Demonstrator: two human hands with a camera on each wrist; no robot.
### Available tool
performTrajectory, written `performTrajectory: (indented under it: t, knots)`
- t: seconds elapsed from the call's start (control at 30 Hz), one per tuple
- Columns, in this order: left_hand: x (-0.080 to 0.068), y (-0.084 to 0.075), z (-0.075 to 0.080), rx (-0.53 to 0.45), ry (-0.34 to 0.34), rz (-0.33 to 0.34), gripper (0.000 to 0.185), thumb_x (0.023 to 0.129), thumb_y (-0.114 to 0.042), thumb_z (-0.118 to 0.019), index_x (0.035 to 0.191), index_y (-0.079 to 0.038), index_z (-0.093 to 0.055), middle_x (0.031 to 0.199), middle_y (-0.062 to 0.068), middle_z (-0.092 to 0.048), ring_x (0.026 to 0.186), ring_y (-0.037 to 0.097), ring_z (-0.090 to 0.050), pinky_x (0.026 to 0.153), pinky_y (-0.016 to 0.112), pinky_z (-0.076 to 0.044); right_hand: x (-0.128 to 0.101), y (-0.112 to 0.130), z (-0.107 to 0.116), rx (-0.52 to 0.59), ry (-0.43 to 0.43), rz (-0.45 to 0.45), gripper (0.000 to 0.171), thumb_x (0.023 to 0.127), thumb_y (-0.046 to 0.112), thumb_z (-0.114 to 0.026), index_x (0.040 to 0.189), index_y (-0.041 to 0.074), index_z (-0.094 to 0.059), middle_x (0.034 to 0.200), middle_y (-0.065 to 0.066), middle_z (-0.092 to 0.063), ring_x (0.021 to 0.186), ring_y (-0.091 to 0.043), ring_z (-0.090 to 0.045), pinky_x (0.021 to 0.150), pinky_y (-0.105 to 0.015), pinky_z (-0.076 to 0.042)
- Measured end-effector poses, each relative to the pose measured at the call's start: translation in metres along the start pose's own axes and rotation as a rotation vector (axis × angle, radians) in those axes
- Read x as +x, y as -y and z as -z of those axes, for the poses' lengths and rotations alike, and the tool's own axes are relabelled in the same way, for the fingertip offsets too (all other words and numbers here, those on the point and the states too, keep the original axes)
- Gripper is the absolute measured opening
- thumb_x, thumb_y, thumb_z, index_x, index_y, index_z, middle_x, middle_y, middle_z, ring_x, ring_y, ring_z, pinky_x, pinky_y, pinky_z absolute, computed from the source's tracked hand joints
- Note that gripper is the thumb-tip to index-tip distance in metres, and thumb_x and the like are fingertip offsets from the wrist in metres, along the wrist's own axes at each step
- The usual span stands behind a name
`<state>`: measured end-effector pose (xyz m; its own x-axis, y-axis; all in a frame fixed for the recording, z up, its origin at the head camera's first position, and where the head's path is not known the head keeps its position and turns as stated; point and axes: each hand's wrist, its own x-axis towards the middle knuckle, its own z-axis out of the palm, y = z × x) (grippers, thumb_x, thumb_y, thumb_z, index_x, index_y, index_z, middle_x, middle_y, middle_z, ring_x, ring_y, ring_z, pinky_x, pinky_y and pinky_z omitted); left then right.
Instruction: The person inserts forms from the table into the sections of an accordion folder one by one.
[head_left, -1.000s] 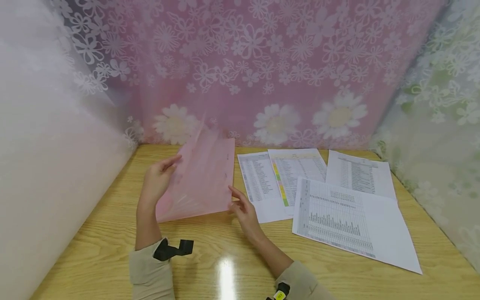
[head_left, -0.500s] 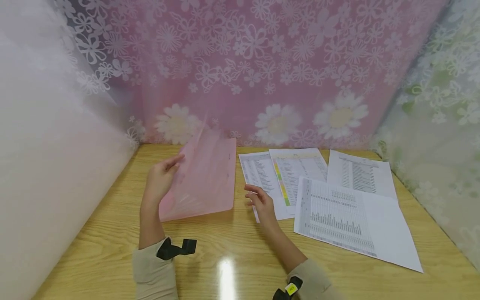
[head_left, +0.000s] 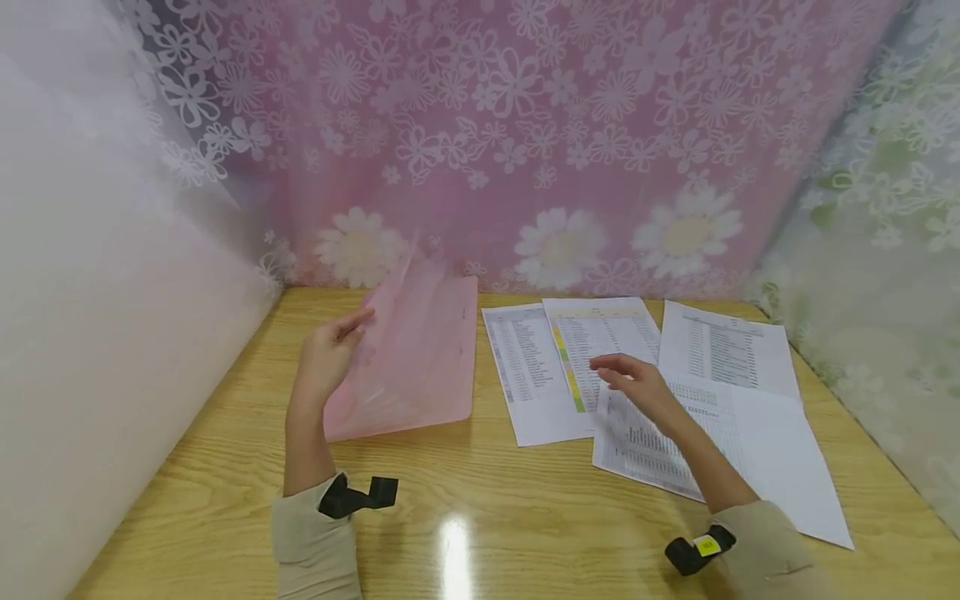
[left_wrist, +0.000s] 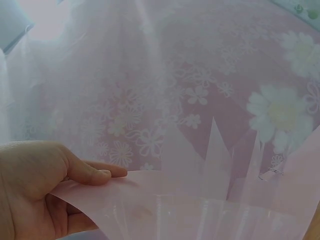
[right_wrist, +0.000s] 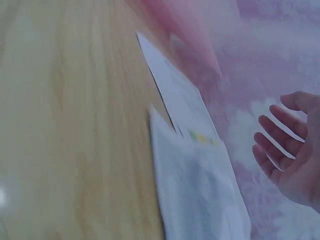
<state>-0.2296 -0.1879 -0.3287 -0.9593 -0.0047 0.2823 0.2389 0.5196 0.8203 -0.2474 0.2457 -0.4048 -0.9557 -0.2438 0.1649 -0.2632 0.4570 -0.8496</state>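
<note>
Head view: printed sheets point(head_left: 675, 392) beside pink folder point(head_left: 420, 358)

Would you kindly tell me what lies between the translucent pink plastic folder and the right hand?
In the head view, two overlapping printed paper sheets lie between the translucent pink plastic folder and the right hand.

Left hand point(head_left: 326, 360) holds pink folder point(head_left: 412, 354) open on wooden table point(head_left: 480, 517); right hand point(head_left: 637, 385) hovers, fingers relaxed, over printed sheets point(head_left: 720, 417).
</note>
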Motion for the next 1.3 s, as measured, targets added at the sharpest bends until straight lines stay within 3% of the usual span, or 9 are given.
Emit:
performTrajectory:
  t: [0.27,0.5,0.7,1.0,1.17,1.3]
  knots:
    - [0.001,0.003,-0.001,0.000,0.003,-0.011,0.031,0.096,-0.006,-0.046,0.125,-0.001,-0.056,0.123,0.017,-0.055,0.119,0.029,-0.044,0.094,0.043,-0.036,-0.016,-0.033,0.077,-0.307,0.046,-0.088,0.044,0.094,0.028,-0.054,0.125,-0.003,-0.052,0.123,-0.024,-0.051,0.111,-0.041,-0.044,0.084,-0.055,-0.038]
    - [0.002,0.003,-0.001,0.006,0.007,-0.010,0.031,0.097,-0.007,-0.046,0.126,-0.002,-0.056,0.123,0.016,-0.055,0.119,0.028,-0.044,0.089,0.041,-0.038,-0.022,-0.064,0.116,-0.455,0.069,-0.155,0.045,0.090,0.020,-0.059,0.124,-0.008,-0.050,0.126,-0.032,-0.043,0.113,-0.049,-0.036,0.086,-0.060,-0.033]
    - [0.002,0.000,-0.002,0.011,0.007,-0.010,0.032,0.096,-0.005,-0.046,0.126,-0.002,-0.056,0.122,0.017,-0.056,0.109,0.026,-0.049,0.077,0.037,-0.035,-0.024,-0.087,0.126,-0.495,0.083,-0.192,0.051,0.083,0.013,-0.065,0.125,-0.010,-0.047,0.126,-0.037,-0.038,0.116,-0.054,-0.029,0.088,-0.063,-0.025]
    - [0.002,0.002,-0.004,0.011,0.021,0.010,0.032,0.097,-0.006,-0.045,0.127,-0.004,-0.056,0.123,0.015,-0.055,0.082,0.028,-0.045,0.069,0.036,-0.034,-0.020,-0.105,0.124,-0.569,0.085,-0.203,0.057,0.077,0.006,-0.067,0.127,-0.008,-0.044,0.121,-0.036,-0.043,0.113,-0.053,-0.032,0.088,-0.063,-0.027]
    - [0.002,0.002,-0.004,0.011,0.024,0.013,0.032,0.097,-0.007,-0.045,0.127,-0.004,-0.056,0.123,0.015,-0.055,0.086,0.027,-0.047,0.072,0.036,-0.034,-0.014,-0.103,0.127,-0.622,0.086,-0.192,0.062,0.074,0.006,-0.070,0.128,-0.004,-0.043,0.105,-0.033,-0.045,0.094,-0.047,-0.044,0.075,-0.059,-0.037]
    - [0.002,0.000,-0.004,0.007,0.025,0.011,0.032,0.097,-0.007,-0.046,0.127,-0.004,-0.056,0.124,0.015,-0.055,0.089,0.027,-0.047,0.075,0.037,-0.034,-0.013,-0.102,0.130,-0.617,0.089,-0.147,0.045,0.074,-0.001,-0.067,0.114,-0.005,-0.047,0.094,-0.028,-0.046,0.083,-0.040,-0.047,0.067,-0.051,-0.041]
